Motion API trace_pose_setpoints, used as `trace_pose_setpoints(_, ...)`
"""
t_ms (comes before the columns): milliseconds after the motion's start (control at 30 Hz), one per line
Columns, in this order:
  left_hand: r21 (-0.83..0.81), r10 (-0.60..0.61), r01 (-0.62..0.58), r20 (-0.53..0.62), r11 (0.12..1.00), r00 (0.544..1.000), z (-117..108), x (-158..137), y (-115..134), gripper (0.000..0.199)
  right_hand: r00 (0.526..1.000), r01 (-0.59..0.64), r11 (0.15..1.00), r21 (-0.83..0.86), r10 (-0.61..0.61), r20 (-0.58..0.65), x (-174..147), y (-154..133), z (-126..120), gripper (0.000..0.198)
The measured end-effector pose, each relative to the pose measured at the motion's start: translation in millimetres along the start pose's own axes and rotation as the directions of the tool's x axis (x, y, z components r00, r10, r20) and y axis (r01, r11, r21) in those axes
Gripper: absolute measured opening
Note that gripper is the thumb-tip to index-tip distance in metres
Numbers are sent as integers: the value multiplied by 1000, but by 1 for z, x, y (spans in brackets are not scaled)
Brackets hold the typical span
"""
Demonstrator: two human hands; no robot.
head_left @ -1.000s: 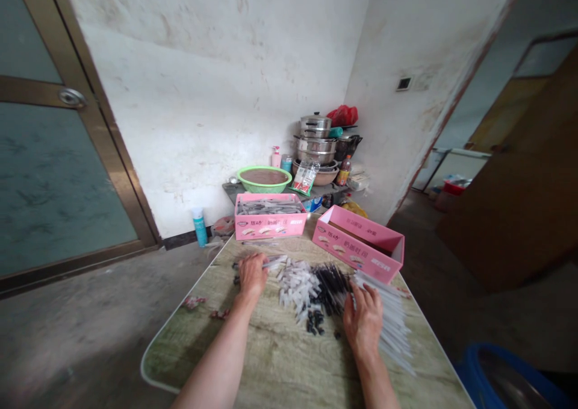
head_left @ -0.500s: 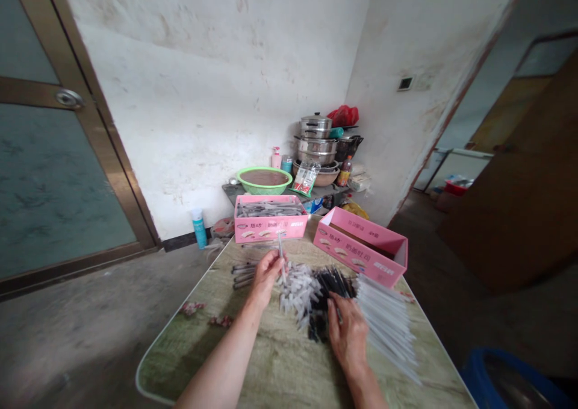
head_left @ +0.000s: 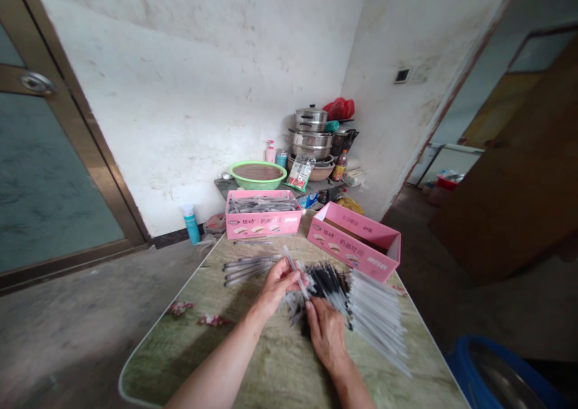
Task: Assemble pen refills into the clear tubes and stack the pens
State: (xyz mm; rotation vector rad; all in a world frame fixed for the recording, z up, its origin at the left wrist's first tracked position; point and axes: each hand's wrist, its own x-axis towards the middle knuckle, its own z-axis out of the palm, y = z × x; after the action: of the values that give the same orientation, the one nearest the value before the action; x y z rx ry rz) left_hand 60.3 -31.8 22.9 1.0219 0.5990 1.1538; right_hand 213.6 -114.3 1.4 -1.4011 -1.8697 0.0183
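My left hand (head_left: 280,281) is closed around a slim translucent pen (head_left: 292,263), held tilted above the table. At the pen's lower end, my right hand (head_left: 326,326) pinches its thumb and fingers together; what lies between them is hidden. Beneath both hands is a pile of whitish translucent small parts (head_left: 293,306), partly covered. Black slender pen parts (head_left: 329,279) lie just beyond the right hand. To its right, clear tubes (head_left: 379,318) are spread in a row. Several assembled-looking pens (head_left: 246,268) rest left of the left hand.
A pink box (head_left: 264,223) full of pens stands at the table's far edge, with a second pink box (head_left: 354,240) to its right. Behind them a shelf bears a green basin (head_left: 257,183) and stacked pots (head_left: 311,138). A blue tub (head_left: 465,361) stands at lower right.
My right hand has moved from the black parts up and left to the pen's lower end. My left hand has brought the pen toward it, tilting it more. The view has shifted slightly.
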Motion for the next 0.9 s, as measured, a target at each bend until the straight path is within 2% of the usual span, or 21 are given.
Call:
trace_pose_setpoints(133, 98, -30, 33, -31, 995, 999, -2, 2, -1, 41, 1000, -12, 999, 31, 12, 11, -1, 1, 1, 34)
trace_pose_setpoints(333, 112, -56, 68, -109, 991, 992, -6, 5, -5, 46, 998, -67, 996, 67, 68, -12, -2, 1, 3, 34)
trace_pose_setpoints(500, 103, -27, 38, -104, 994, 994, -6, 5, -3, 46, 989, -150, 978, 142, 150, 11, 1, -3, -2, 33)
trace_pose_setpoints(667, 101, -37, 49, -114, 994, 993, -7, 6, -3, 48, 988, -144, 974, 173, 133, 73, 2, -5, -4, 41)
trace_pose_setpoints(900, 98, -47, 57, -96, 994, 994, -8, 6, -5, 47, 981, -192, 957, 220, 193, 19, 2, -4, -4, 35)
